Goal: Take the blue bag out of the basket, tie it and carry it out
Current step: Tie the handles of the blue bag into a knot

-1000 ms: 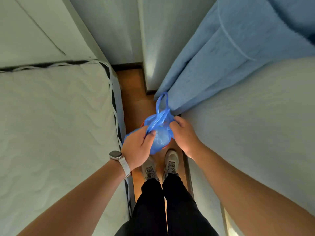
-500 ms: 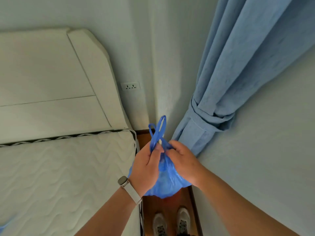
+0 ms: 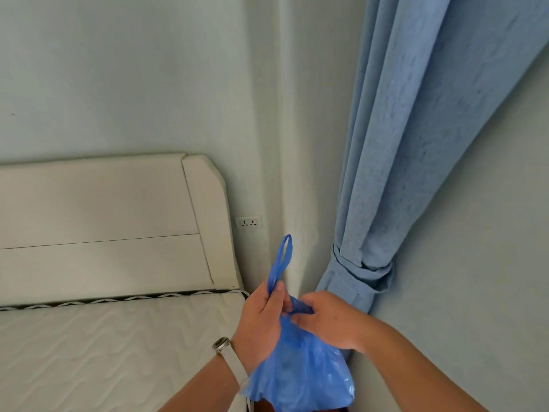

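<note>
The blue bag [image 3: 300, 373] is a thin plastic bag, bulging and held up in the air in front of me. My left hand [image 3: 260, 325], with a watch on its wrist, pinches one handle loop that sticks straight up. My right hand [image 3: 329, 321] grips the other handle at the bag's neck, close to the left hand. The basket is not in view.
A bare white mattress [image 3: 104, 349] with a white headboard [image 3: 101, 230] fills the left. A blue curtain [image 3: 416, 144], tied back, hangs at the right beside the wall corner. A wall socket [image 3: 249, 222] sits by the headboard.
The bag has been lifted from near the floor up to chest height, and my view has tilted up from my feet to the wall. Both hands have kept hold of the handles.
</note>
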The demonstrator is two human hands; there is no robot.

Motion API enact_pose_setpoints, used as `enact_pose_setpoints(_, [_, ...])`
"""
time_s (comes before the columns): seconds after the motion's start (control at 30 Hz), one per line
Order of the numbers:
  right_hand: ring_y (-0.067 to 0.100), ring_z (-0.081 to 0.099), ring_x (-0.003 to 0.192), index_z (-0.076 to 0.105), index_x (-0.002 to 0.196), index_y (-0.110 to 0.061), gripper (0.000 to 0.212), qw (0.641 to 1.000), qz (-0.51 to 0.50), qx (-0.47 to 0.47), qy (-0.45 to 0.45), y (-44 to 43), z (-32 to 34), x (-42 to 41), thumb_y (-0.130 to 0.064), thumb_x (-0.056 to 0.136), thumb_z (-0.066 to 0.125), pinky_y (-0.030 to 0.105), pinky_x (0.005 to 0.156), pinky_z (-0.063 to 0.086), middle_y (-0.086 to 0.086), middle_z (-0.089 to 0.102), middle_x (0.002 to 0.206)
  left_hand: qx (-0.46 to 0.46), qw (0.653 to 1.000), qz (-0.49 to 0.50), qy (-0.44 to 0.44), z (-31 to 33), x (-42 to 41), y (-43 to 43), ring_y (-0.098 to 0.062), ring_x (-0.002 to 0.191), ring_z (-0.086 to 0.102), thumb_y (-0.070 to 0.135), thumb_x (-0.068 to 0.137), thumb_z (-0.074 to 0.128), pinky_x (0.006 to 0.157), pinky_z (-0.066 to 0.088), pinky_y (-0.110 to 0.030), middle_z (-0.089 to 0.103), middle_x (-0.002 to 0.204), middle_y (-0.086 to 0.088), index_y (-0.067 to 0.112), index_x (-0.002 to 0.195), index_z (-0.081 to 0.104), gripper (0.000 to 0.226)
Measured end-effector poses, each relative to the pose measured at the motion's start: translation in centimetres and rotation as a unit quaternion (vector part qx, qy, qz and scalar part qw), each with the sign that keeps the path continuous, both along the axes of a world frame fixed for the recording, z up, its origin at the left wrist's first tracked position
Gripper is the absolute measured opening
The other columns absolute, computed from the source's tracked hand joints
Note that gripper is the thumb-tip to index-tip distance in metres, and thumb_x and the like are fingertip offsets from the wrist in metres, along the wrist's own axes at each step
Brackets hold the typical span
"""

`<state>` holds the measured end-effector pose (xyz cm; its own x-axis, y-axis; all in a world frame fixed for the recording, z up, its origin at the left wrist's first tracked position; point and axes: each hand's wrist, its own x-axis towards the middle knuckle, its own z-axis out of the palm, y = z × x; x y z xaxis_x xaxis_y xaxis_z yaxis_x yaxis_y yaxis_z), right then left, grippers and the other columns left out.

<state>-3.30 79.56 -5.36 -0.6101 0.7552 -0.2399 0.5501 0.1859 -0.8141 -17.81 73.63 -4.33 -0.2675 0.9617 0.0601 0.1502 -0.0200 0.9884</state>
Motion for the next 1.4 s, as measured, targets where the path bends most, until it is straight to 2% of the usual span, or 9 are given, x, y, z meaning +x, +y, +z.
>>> enact_pose_setpoints(0.17, [0.006,0.031,0.048,0.042,0.058,-0.032,0.033,0.999,-0.001,0.027,0.042,0.1,2.0,-0.3,-0.027,0.090,0.047,0.019,0.044,0.028,-0.014,0.036,0.048,0.035,0.996,0.009,0.078,1.4,-0.5,0.3,-0.009,0.064,0.050,0.025,0.095,0.044,0.062,0.042,-0.021,0.053,0.070,0.008,0.020,0.073,0.056,0.026])
enact_pose_setpoints(0.3, [0.015,0.037,0.059,0.039,0.065,-0.017,0.029,0.988,-0.020,0.129,0.082,0.1,4.1,-1.5,-0.021,0.094,0.041,0.037,0.056,0.036,0.000,0.042,0.064,0.105,0.979,-0.013,0.175,3.2,-1.3,0.7,-0.012,0.102,0.055,0.032,0.093,0.042,0.087,0.045,-0.029,0.053,0.105,0.017,0.034,0.093,0.063,0.022])
enact_pose_setpoints(0.4, [0.013,0.051,0.064,0.055,0.080,-0.017,0.024,0.991,-0.014,0.085,0.100,0.0,5.1,-1.4,-0.027,0.096,0.040,0.031,0.062,0.043,0.001,0.064,0.074,0.157,0.949,-0.008,0.273,4.3,-2.4,1.3,-0.009,0.125,0.043,0.037,0.094,0.038,0.099,0.035,-0.026,0.040,0.130,0.031,0.035,0.104,0.058,0.023])
enact_pose_setpoints(0.53, [0.010,0.043,0.056,0.050,0.083,-0.005,0.024,0.989,-0.029,0.033,0.138,-0.2,5.8,-1.1,-0.023,0.097,0.042,0.028,0.058,0.039,-0.004,0.050,0.059,0.202,0.917,-0.026,0.343,5.7,-2.9,2.0,-0.004,0.132,0.036,0.035,0.095,0.037,0.105,0.029,-0.022,0.033,0.145,0.023,0.033,0.114,0.058,0.029])
enact_pose_setpoints(0.7, [0.015,0.034,0.058,0.050,0.078,-0.009,0.023,0.991,-0.052,0.032,0.119,0.2,6.6,-0.9,-0.023,0.095,0.042,0.036,0.057,0.032,-0.004,0.040,0.059,0.251,0.905,-0.027,0.342,6.4,-2.3,2.4,-0.009,0.121,0.048,0.029,0.095,0.040,0.098,0.040,-0.031,0.046,0.133,0.018,0.021,0.097,0.062,0.023])
enact_pose_setpoints(0.87, [0.007,0.043,0.060,0.061,0.084,-0.021,0.020,0.989,-0.019,0.079,0.121,0.1,7.4,-1.0,-0.023,0.094,0.044,0.031,0.059,0.040,-0.003,0.057,0.066,0.205,0.893,-0.120,0.381,6.7,-1.9,3.5,0.004,0.108,0.049,0.033,0.097,0.035,0.099,0.035,-0.027,0.059,0.110,0.020,0.028,0.123,0.055,0.033])
enact_pose_setpoints(1.07, [0.005,0.032,0.051,0.053,0.068,-0.022,0.022,0.972,-0.067,0.121,0.188,0.3,7.5,-0.8,-0.020,0.090,0.054,0.027,0.049,0.032,-0.013,0.038,0.053,0.145,0.933,-0.134,0.300,6.7,-2.0,4.0,-0.010,0.051,0.043,0.042,0.096,0.036,0.052,0.039,-0.036,0.047,0.056,0.008,0.027,0.072,0.047,0.031])
enact_pose_setpoints(1.2, [0.006,0.043,0.053,0.056,0.081,-0.030,0.010,0.949,-0.138,0.221,0.177,-0.1,6.8,-0.6,-0.024,0.085,0.063,0.032,0.053,0.042,-0.002,0.052,0.063,0.079,0.940,-0.111,0.313,6.5,-2.4,4.2,-0.007,0.047,0.038,0.052,0.092,0.032,0.049,0.036,-0.034,0.044,0.052,0.011,0.026,0.068,0.045,0.037])
enact_pose_setpoints(1.4, [0.004,0.056,0.080,0.047,0.117,-0.047,0.037,0.929,-0.106,0.338,0.106,-0.6,6.0,-0.8,-0.026,0.090,0.060,0.016,0.064,0.044,-0.024,0.058,0.080,0.051,0.864,-0.148,0.478,7.2,-3.4,3.9,-0.015,0.062,0.047,0.046,0.095,0.029,0.061,0.042,-0.039,0.049,0.066,0.005,0.019,0.073,0.046,0.039])
